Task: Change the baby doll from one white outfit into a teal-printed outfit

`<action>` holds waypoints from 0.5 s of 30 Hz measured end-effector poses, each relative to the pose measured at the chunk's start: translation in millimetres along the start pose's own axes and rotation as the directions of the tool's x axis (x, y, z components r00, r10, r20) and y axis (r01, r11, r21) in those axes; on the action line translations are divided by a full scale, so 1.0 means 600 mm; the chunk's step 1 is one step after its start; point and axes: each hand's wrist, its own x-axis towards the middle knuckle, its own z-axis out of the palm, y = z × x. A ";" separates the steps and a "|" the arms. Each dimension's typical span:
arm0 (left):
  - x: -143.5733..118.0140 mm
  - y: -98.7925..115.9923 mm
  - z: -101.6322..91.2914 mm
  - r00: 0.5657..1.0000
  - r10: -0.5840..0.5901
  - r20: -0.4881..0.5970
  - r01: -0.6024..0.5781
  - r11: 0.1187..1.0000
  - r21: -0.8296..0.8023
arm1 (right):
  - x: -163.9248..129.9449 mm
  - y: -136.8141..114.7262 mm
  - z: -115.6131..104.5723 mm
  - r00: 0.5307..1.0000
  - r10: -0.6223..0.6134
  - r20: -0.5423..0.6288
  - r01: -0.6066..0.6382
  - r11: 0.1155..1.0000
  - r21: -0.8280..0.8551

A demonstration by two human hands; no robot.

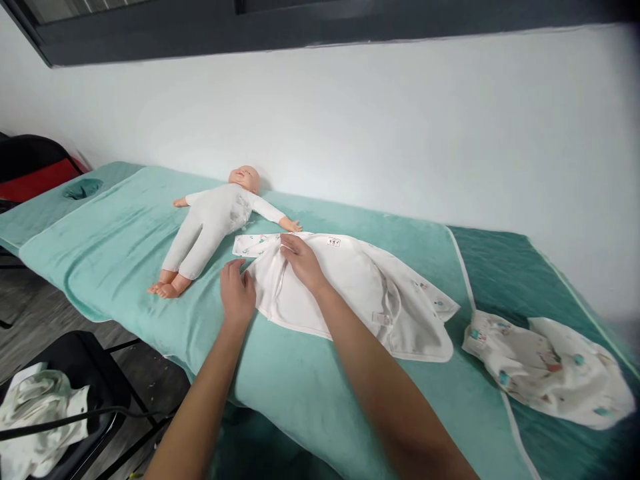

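White baby garment (350,293) spread flat on the teal towel (125,253), inside face up, long axis running from upper left near the doll's arm toward lower right, away along the table. Printed collar end at the left, label patch at the top edge, wider rounded hem at the right.

Both hands at the left end of it. Left hand (237,293) palm down at the near left edge, fingers flat, pressing cloth rather than clasping; whether any fold is pinched under the fingertips, not to be told. Right hand (300,261) a little farther in and higher, fingers curled down onto the gathered middle of the fabric, apparently nipping a crease, thumb side hidden. Right hand nearer the garment's centre line; left nearer its corner. Bulk of the cloth lying to the right of both hands.

Baby doll (210,223) just beside the collar end, on its back, head toward the wall, one arm almost touching the printed edge. Second printed garment (550,373) crumpled well apart to the right. Crumpled cloth (40,413) on a black chair (95,367) at lower left.
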 end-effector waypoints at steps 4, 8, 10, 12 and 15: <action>0.001 -0.007 -0.002 0.998 0.045 0.033 -0.045 0.999 -0.002 | -0.025 -0.005 -0.004 0.992 -0.124 -0.013 0.110 0.918 -0.382; -0.001 -0.008 -0.009 0.998 0.064 -0.012 -0.065 0.994 -0.085 | -0.082 -0.019 -0.010 0.984 -0.152 0.088 0.162 0.591 -0.790; -0.006 -0.004 -0.016 0.996 0.089 -0.031 -0.092 0.987 -0.133 | -0.126 -0.025 -0.011 0.980 -0.138 0.144 0.191 0.445 -0.875; -0.014 0.001 -0.029 0.992 0.121 -0.036 -0.126 0.973 -0.194 | -0.173 -0.031 -0.012 0.978 -0.127 0.165 0.201 0.370 -0.907; -0.018 0.002 -0.061 0.985 0.166 -0.045 -0.172 0.952 -0.254 | -0.218 -0.040 -0.014 0.981 -0.134 0.137 0.177 0.361 -0.916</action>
